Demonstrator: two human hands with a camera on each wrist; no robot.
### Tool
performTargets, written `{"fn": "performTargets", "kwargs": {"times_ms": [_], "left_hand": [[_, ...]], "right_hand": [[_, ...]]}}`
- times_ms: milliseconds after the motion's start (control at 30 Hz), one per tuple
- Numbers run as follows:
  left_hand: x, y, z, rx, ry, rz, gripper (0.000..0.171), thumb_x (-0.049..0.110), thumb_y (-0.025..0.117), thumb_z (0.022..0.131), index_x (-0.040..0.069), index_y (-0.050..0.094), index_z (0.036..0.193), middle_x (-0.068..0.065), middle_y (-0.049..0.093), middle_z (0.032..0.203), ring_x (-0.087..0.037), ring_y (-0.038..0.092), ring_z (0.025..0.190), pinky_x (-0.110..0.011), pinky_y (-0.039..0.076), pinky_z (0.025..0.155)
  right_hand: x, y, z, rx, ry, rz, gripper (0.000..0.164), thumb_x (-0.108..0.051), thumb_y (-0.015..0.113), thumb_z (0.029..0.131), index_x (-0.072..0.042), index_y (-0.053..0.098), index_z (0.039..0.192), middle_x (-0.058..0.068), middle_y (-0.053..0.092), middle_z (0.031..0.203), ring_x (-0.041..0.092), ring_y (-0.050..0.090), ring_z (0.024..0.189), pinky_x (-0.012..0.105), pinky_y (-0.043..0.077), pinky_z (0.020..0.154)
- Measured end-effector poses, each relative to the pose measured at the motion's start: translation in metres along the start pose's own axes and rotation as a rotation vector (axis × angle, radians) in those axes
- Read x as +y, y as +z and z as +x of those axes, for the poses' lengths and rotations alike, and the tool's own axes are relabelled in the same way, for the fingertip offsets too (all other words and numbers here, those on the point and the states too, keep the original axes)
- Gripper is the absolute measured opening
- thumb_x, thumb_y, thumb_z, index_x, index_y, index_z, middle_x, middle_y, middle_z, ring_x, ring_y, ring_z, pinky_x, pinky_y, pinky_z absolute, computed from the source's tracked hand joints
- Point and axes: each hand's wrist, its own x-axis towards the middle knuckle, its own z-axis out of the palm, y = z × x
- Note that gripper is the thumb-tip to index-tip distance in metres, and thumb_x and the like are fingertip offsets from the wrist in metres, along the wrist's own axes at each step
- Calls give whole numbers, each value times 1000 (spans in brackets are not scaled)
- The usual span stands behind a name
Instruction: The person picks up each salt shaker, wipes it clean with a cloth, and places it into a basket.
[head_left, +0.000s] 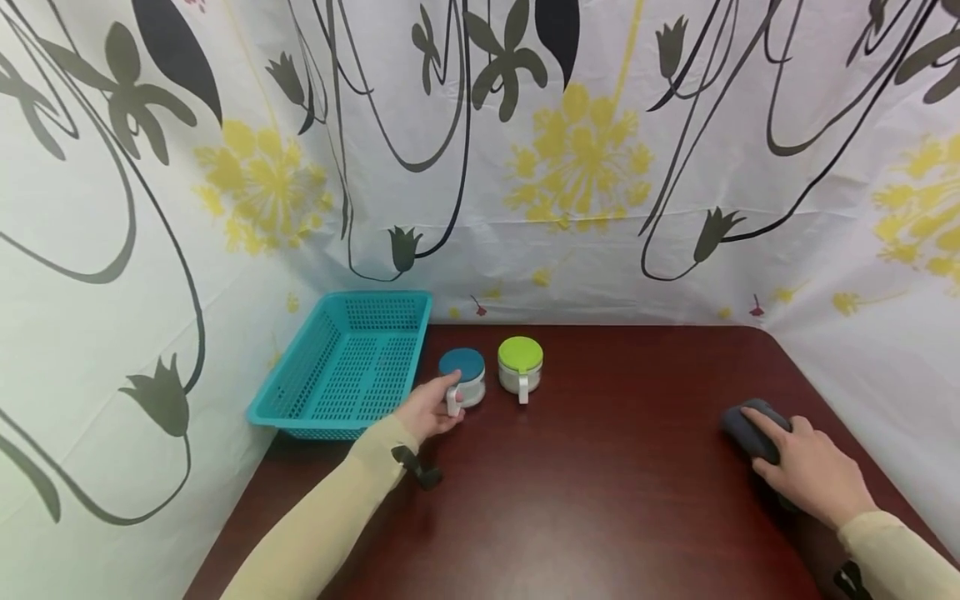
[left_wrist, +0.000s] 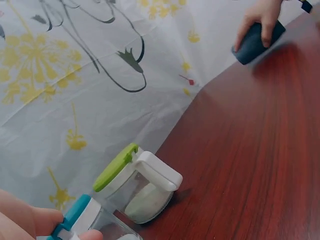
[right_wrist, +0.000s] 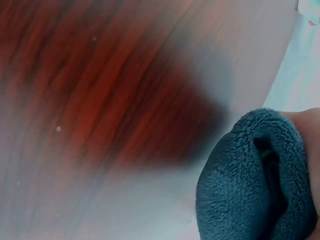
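In the head view my left hand (head_left: 432,406) holds a small clear jar with a blue lid (head_left: 462,363) by its white handle. Thumb and fingers close around that handle at the left wrist view's lower edge, where the blue-lidded jar (left_wrist: 102,220) is partly cut off. Just right of it stands a similar jar with a green lid (head_left: 521,357); pale contents show through its clear wall in the left wrist view. Over at the table's right side, my right hand (head_left: 813,467) grips a folded dark blue-grey cloth (head_left: 752,429). Its fuzzy towelling and a fold opening show in the right wrist view.
A turquoise plastic basket (head_left: 348,423) with perforated walls sits at the table's back left, beside my left hand. The dark red wooden table (head_left: 600,467) meets a white floral curtain (head_left: 480,192) along its back. More curtain hangs at both sides.
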Motion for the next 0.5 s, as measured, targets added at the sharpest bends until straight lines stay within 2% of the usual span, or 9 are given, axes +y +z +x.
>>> {"fn": "performTargets", "kwargs": {"times_ms": [100, 267, 367, 500], "left_hand": [[2, -3, -8, 12, 25, 71, 50, 45, 64, 97, -4, 63, 105, -27, 62, 109, -29, 59, 86, -34, 49, 78], [5, -5, -20, -8, 42, 153, 50, 45, 63, 97, -4, 65, 108, -21, 65, 98, -23, 59, 77, -26, 46, 62], [6, -5, -28, -30, 47, 183, 50, 45, 63, 97, -3, 66, 108, -18, 66, 92, -22, 59, 75, -24, 45, 60], [6, -2, -41, -52, 57, 198, 47, 45, 63, 97, -1, 65, 110, -17, 67, 94, -23, 58, 80, -27, 44, 65]], "right_hand": [[-9, -2, 1, 39, -42, -4, 91, -35, 80, 83, -22, 31, 158, 30, 49, 105, 33, 56, 75, 40, 42, 42], [-24, -8, 5, 138, -144, -44, 88, -32, 83, 79, -24, 38, 154, 22, 52, 101, 26, 53, 72, 38, 41, 44], [-34, -11, 6, 239, -233, -93, 85, -31, 85, 76, -26, 44, 151, 17, 54, 96, 23, 52, 69, 41, 41, 49], [-52, -14, 9, 336, -327, -131, 85, -30, 86, 73, -28, 49, 149, 12, 55, 93, 23, 57, 71, 49, 42, 58]]}}
